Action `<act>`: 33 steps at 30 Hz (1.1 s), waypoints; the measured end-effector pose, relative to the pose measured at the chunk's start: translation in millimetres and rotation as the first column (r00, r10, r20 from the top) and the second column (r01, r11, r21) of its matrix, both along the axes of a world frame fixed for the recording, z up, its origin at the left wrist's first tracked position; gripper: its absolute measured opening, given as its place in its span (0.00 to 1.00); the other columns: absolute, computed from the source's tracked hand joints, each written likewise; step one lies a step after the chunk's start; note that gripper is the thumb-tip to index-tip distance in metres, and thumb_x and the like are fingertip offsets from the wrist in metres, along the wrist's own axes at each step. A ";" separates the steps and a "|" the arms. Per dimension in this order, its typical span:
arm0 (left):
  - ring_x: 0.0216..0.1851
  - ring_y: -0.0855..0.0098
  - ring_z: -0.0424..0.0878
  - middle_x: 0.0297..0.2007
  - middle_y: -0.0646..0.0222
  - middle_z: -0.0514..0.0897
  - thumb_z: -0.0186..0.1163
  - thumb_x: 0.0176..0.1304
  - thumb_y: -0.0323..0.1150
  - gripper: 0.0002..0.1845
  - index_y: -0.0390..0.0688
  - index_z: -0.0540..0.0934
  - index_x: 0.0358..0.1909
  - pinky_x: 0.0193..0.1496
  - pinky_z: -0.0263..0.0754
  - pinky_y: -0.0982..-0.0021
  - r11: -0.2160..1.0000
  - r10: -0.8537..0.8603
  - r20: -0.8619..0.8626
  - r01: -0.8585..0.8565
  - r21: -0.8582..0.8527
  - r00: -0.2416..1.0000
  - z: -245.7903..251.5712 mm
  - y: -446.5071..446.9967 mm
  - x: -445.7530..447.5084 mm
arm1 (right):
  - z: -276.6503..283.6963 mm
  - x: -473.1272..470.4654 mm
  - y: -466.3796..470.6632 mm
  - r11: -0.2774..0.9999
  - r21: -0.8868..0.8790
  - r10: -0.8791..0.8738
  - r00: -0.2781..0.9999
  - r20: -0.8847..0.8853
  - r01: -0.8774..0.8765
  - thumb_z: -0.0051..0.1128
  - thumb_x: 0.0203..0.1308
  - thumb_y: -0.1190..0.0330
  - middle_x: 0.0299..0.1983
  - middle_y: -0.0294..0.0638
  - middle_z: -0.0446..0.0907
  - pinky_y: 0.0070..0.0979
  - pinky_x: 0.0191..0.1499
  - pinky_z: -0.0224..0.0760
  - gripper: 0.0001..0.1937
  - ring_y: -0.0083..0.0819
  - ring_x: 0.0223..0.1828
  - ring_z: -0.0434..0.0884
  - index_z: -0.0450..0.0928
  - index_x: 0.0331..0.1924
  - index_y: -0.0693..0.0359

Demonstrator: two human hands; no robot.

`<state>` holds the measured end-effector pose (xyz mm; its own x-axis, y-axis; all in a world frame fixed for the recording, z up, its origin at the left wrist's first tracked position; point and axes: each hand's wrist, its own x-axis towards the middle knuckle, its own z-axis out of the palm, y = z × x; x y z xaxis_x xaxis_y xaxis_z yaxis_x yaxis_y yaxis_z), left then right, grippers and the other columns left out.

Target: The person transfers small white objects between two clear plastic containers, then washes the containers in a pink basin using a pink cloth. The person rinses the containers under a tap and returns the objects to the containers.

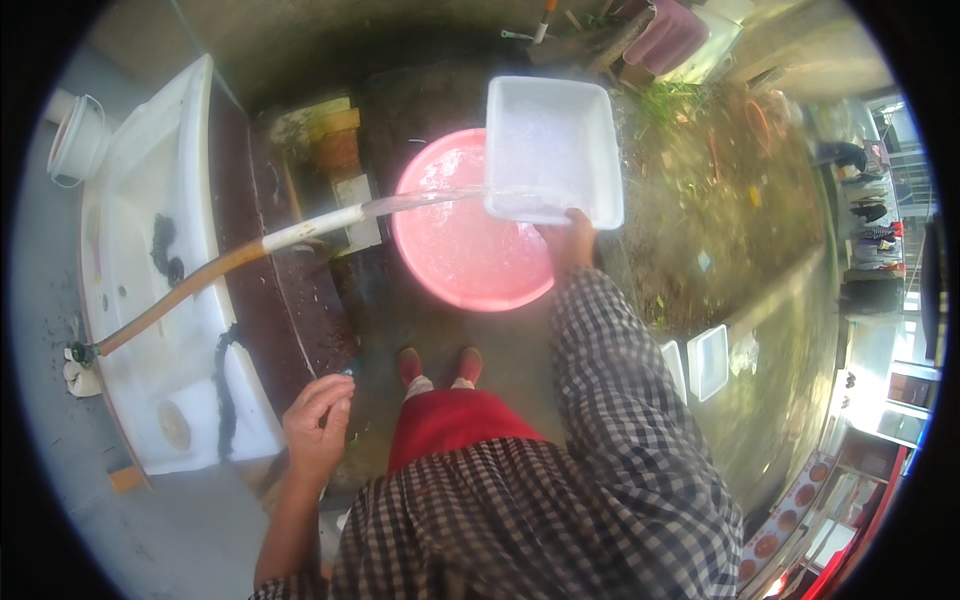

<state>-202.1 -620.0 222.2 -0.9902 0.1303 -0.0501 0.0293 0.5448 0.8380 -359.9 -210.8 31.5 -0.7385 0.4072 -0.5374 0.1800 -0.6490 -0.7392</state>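
Observation:
My right hand [571,236] grips the near rim of a white rectangular plastic bin [555,142]. The bin is held over the right part of a round pink plastic basin [472,259], which contains water. From the white end of a brown hose [217,264], a stream of water [427,199] crosses above the basin and reaches the bin's near left side. My left hand [319,424] is at lower left, away from the bin, its fingers curled and thumb apart. I see nothing held in it.
A cracked white sink or tub [150,300] lines the left, with a white bucket [79,142] beyond it. Bricks and slabs [337,150] lie left of the basin. Two more white bins, one a tray [708,363], rest on the ground at right, beside a soil patch [720,225].

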 end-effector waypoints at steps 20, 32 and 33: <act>0.38 0.72 0.83 0.41 0.59 0.84 0.58 0.61 0.21 0.09 0.32 0.82 0.41 0.42 0.77 0.73 0.980 -0.003 0.230 -0.043 0.193 0.973 -18.4 43.0 10.1 | -9.8 -9.9 -25.6 0.846 0.495 0.184 0.980 0.078 -0.198 0.52 0.59 0.72 0.60 0.49 0.61 0.52 0.53 0.74 0.26 0.50 0.55 0.71 0.59 0.62 0.63; 0.41 0.69 0.83 0.45 0.57 0.83 0.57 0.62 0.25 0.10 0.32 0.83 0.43 0.47 0.78 0.71 0.976 -0.021 0.345 -0.056 0.212 0.938 -42.3 58.9 6.8 | 4.7 -33.0 5.1 0.214 0.889 -0.082 0.900 0.429 -0.405 0.55 0.44 0.76 0.62 0.64 0.61 0.42 0.57 0.68 0.47 0.59 0.59 0.68 0.45 0.73 0.61; 0.41 0.68 0.84 0.45 0.57 0.84 0.57 0.62 0.25 0.10 0.33 0.83 0.42 0.47 0.77 0.70 0.973 -0.027 0.336 -0.052 0.223 0.941 -44.4 62.1 4.9 | 2.8 -31.0 6.0 0.128 0.893 -0.090 0.892 0.444 -0.432 0.54 0.44 0.77 0.62 0.65 0.62 0.43 0.58 0.67 0.47 0.60 0.60 0.67 0.47 0.73 0.59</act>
<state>-197.2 -557.9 177.8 -0.9223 0.1652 -0.3494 -0.2797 0.3388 0.8983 -391.0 -204.8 34.2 -0.7605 0.6493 -0.0043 0.5419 0.6310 -0.5551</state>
